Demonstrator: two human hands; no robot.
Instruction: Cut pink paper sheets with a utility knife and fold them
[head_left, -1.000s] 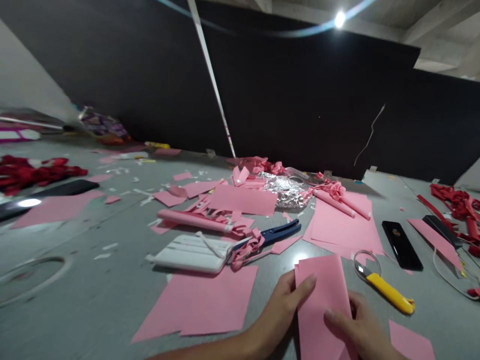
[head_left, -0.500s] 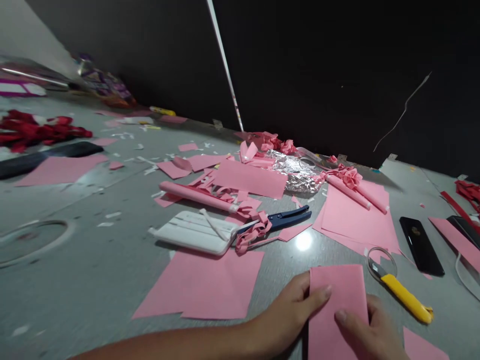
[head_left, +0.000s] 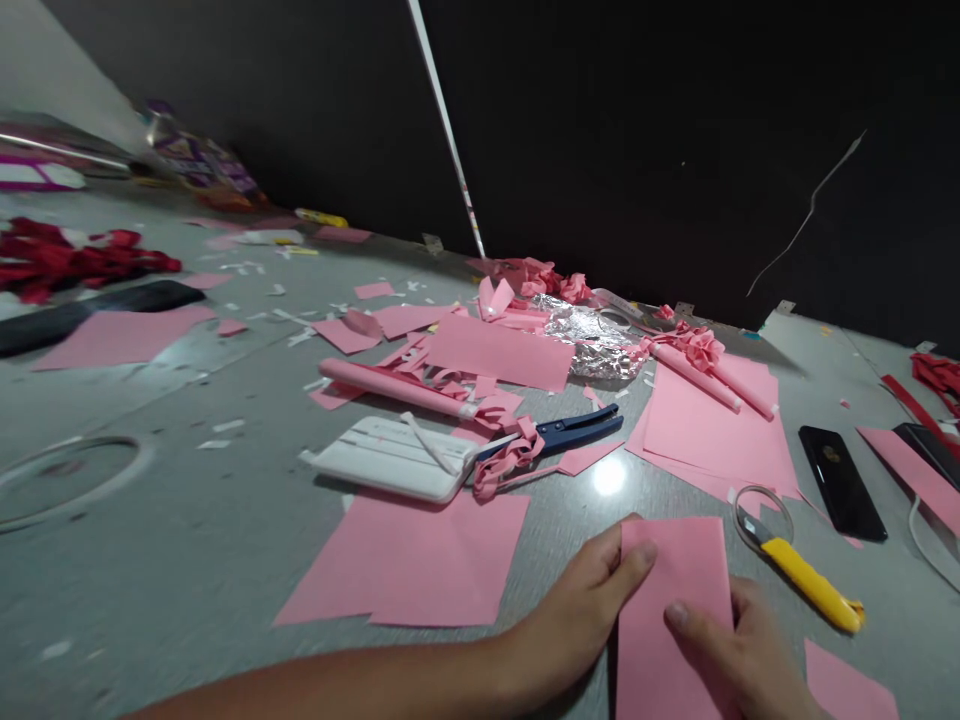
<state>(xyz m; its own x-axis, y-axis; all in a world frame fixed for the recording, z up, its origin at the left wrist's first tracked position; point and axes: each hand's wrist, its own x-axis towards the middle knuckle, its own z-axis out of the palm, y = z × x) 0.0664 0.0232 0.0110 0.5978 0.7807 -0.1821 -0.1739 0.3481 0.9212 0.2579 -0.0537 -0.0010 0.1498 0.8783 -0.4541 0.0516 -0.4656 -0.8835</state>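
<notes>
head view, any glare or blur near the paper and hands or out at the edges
In the head view, a glare spot whitens the gray surface beyond the folded pink paper; same head view, silvery wrap glints, the red heap at the left edge is soft, and the left hand and right hand look fairly clear.

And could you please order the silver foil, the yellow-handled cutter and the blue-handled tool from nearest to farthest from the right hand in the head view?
1. Yellow-handled cutter: just right of the right hand.
2. Blue-handled tool: ahead, to the left.
3. Silver foil: beyond the tool.
</notes>
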